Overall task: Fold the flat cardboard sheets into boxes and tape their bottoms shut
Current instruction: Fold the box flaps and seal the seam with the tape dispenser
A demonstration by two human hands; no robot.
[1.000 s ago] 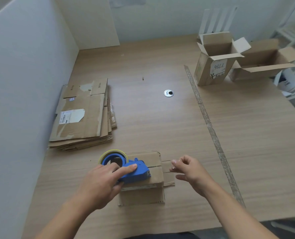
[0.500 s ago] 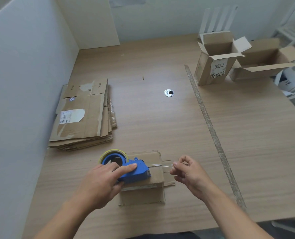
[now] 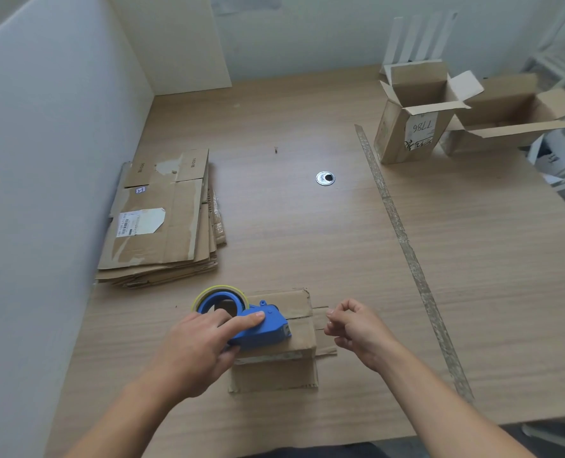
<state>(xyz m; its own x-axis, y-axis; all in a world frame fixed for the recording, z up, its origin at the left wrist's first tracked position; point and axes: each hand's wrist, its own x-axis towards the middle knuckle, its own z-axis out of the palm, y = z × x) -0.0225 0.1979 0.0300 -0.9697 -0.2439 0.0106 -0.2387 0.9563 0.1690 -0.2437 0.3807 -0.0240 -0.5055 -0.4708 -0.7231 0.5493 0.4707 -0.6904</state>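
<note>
1. Left hand [image 3: 198, 352]: is gripping the dispenser [image 3: 258, 327] from above, with the fingers wrapping its body and the forefinger lying along the top.
2. Sheets [image 3: 162, 223]: are lying flat in a stack on the table [image 3: 307, 242] by the left wall, well apart from the work and not yet folded.
3. Dispenser: is resting on the upturned bottom of the box [image 3: 274, 371], with the roll to the left and the cutter end pointing right along the seam.
4. Box: is standing bottom-up near the front edge of the table. Its bottom flaps are meeting at a seam running left to right. Whether fresh tape is lying on that seam is not showing.
5. Right hand [image 3: 357, 332]: is hovering just beside the box's right edge, with the fingers curling in towards the thumb. Whether clear tape is being pinched there cannot be told.
6. Far boxes [image 3: 406, 133]: two are sitting at the far right of the table with their top flaps open, and are judged to be finished.
7. Progress: by this evidence, two boxes are done and a third is folded and at the taping step. The stack is making up most of the work left.
</note>
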